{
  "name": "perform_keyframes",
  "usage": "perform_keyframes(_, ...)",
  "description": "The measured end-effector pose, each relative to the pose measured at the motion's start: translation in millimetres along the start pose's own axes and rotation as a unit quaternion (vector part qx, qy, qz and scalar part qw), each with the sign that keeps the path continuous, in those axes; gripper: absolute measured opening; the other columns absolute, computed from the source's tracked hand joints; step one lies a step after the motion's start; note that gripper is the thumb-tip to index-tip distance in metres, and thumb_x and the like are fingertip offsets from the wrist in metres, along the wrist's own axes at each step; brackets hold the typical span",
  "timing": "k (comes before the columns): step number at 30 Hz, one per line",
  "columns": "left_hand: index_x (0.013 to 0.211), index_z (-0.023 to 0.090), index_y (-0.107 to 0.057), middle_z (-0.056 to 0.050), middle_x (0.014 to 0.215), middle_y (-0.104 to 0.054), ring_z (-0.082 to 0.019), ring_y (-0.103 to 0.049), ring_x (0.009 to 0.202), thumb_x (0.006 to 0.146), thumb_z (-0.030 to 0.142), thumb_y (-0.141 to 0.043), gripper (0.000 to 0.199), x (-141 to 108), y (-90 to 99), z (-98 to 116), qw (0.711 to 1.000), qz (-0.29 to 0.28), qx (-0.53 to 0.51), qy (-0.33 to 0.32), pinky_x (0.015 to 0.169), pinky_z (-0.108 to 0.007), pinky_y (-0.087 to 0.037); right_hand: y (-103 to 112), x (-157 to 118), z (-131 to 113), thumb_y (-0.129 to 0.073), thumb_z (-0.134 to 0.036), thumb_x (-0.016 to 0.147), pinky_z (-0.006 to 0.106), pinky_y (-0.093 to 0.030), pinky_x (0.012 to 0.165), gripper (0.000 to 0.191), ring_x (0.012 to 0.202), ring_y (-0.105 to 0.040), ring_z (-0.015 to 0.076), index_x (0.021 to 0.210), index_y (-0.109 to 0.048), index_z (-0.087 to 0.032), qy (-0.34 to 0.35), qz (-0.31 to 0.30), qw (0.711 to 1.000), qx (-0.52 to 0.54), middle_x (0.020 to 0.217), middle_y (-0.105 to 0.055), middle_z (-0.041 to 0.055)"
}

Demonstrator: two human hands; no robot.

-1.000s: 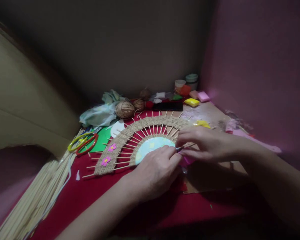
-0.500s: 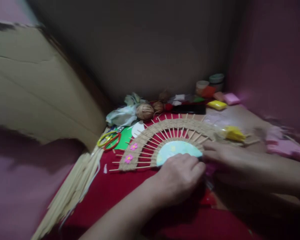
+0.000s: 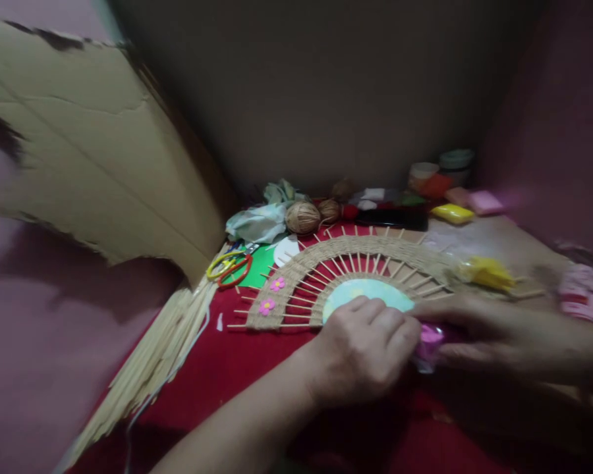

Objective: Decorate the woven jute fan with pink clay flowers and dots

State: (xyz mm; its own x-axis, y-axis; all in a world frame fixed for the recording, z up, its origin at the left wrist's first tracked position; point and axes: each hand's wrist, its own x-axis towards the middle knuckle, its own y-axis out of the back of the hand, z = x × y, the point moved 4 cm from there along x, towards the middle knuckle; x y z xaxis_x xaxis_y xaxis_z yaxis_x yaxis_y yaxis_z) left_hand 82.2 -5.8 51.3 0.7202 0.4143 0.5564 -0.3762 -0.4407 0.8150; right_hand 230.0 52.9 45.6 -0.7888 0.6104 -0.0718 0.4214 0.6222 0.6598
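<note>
A woven fan of thin sticks and twine (image 3: 296, 270) lies on the red cloth, with two pink flowers (image 3: 267, 307) at its left end and a pale blue half-round centre (image 3: 360, 291). Over the lower edge of that centre is my left hand (image 3: 366, 345), its fingers curled round the packet's near end. My right hand (image 3: 474, 326) comes in from the right, its thumb and fingers around a shiny bright pink packet (image 3: 429, 339). Part of the packet is hidden by both hands.
Scissors (image 3: 234, 268) lie on green paper (image 3: 257, 263) at the left, near a bundle of sticks (image 3: 148, 362). Behind the fan are twine balls (image 3: 303, 217), a dark flat object (image 3: 393, 218) and a yellow packet (image 3: 453, 213). Torn cardboard (image 3: 103, 145) stands at left.
The view has shifted, so the fan appears farther right. The pink packet between my hands now shows more clearly, and my right hand's fingers are around it.
</note>
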Motion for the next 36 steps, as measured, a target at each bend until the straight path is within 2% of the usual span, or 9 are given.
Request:
perform_keyframes(3, 0.098, 0.005, -0.059, -0.008, 0.071, -0.059, -0.019, -0.051, 0.064, 0.09, 0.013, -0.037, 0.025, -0.1, 3.3, 0.1, 1.0, 0.027, -0.003, -0.001, 0.058, -0.034, -0.044, -6.2, 0.7, -11.8, -0.055, -0.028, 0.085, 0.027, -0.049, 0.078, 0.029, 0.087, -0.061, 0.0184, 0.111, -0.065, -0.021, 0.028, -0.099, 0.994, 0.018, 0.095, -0.068, 0.0033)
perform_keyframes(5, 0.095, 0.006, -0.059, -0.008, 0.07, -0.059, -0.019, -0.05, 0.063, 0.089, 0.012, -0.037, 0.023, -0.5, 4.6, -0.5, 0.999, 0.041, -0.007, 0.003, 0.057, -0.035, -0.044, -6.7, 1.0, -15.7, -0.055, -0.026, 0.085, 0.027, -0.048, 0.076, 0.027, 0.085, -0.06, 0.0184, 0.109, -0.064, -0.016, 0.036, -0.116, 0.992, 0.023, 0.095, -0.066, 0.0041)
perform_keyframes(8, 0.093, 0.008, -0.058, -0.008, 0.07, -0.06, -0.018, -0.05, 0.064, 0.088, 0.011, -0.041, 0.017, -1.3, 3.2, -3.8, 0.998, 0.052, -0.037, 0.028, 0.058, -0.033, -0.044, -4.9, 1.8, -15.8, -0.055, -0.028, 0.085, 0.027, -0.048, 0.076, 0.026, 0.086, -0.059, 0.0191, 0.104, -0.064, -0.013, 0.028, -0.099, 0.994, 0.022, 0.095, -0.066, 0.0051)
perform_keyframes(12, 0.083, 0.012, -0.056, -0.003, 0.066, -0.056, -0.013, -0.048, 0.061, 0.086, 0.011, -0.052, 0.005, -2.5, 2.5, -13.5, 0.983, 0.101, -0.103, 0.112, 0.056, -0.028, -0.042, -1.6, 3.2, -14.4, -0.055, -0.031, 0.082, 0.027, -0.048, 0.076, 0.027, 0.089, -0.06, 0.021, 0.1, -0.065, -0.014, 0.025, -0.053, 0.998, 0.039, 0.093, -0.066, 0.0054)
perform_keyframes(15, 0.077, 0.014, -0.057, -0.002, 0.068, -0.055, -0.012, -0.049, 0.061, 0.085, 0.014, -0.056, 0.008, -2.5, 2.4, -19.7, 0.965, 0.102, -0.175, 0.17, 0.056, -0.026, -0.043, 0.1, 3.5, -14.3, -0.053, -0.029, 0.083, 0.025, -0.048, 0.076, 0.024, 0.088, -0.061, 0.0197, 0.1, -0.065, -0.016, 0.036, -0.009, 0.999, 0.037, 0.091, -0.067, 0.0043)
perform_keyframes(19, 0.082, 0.015, -0.067, -0.001, 0.067, -0.055, -0.011, -0.051, 0.061, 0.085, 0.019, -0.06, 0.008, -4.2, 0.7, -22.1, 0.939, 0.085, -0.255, 0.216, 0.055, -0.024, -0.045, 0.1, 4.0, -12.1, -0.054, -0.034, 0.086, 0.025, -0.047, 0.077, 0.023, 0.09, -0.06, 0.0193, 0.098, -0.064, -0.017, 0.032, 0.023, 0.999, 0.038, 0.095, -0.067, 0.0042)
perform_keyframes(24, 0.103, 0.02, -0.068, -0.002, 0.077, -0.063, -0.011, -0.057, 0.066, 0.085, 0.019, -0.061, 0.019, -9.1, -6.0, -19.3, 0.913, 0.133, -0.288, 0.256, 0.061, -0.024, -0.049, -1.7, 5.1, -11.9, -0.054, -0.024, 0.086, 0.025, -0.046, 0.08, 0.016, 0.091, -0.059, 0.0176, 0.098, -0.061, -0.016, 0.053, 0.019, 0.997, 0.061, 0.095, -0.065, 0.0037)
perform_keyframes(29, 0.104, 0.017, -0.067, -0.003, 0.074, -0.065, -0.012, -0.059, 0.065, 0.084, 0.016, -0.061, 0.021, -8.4, -10.7, -17.3, 0.925, 0.122, -0.259, 0.251, 0.061, -0.025, -0.05, -2.7, 5.4, -10.3, -0.053, -0.017, 0.086, 0.023, -0.045, 0.077, 0.02, 0.088, -0.059, 0.0153, 0.105, -0.06, -0.016, 0.069, 0.046, 0.995, 0.051, 0.096, -0.064, 0.003)
perform_keyframes(36, 0.102, 0.016, -0.067, -0.004, 0.077, -0.067, -0.013, -0.06, 0.068, 0.083, 0.014, -0.062, 0.019, -10.0, -8.3, -23.6, 0.942, 0.123, -0.232, 0.207, 0.063, -0.026, -0.051, 1.0, 6.7, -7.7, -0.058, -0.033, 0.086, 0.024, -0.046, 0.071, 0.026, 0.081, -0.058, 0.0155, 0.102, -0.063, -0.013, 0.003, 0.004, 0.992, 0.127, 0.09, -0.064, 0.0032)
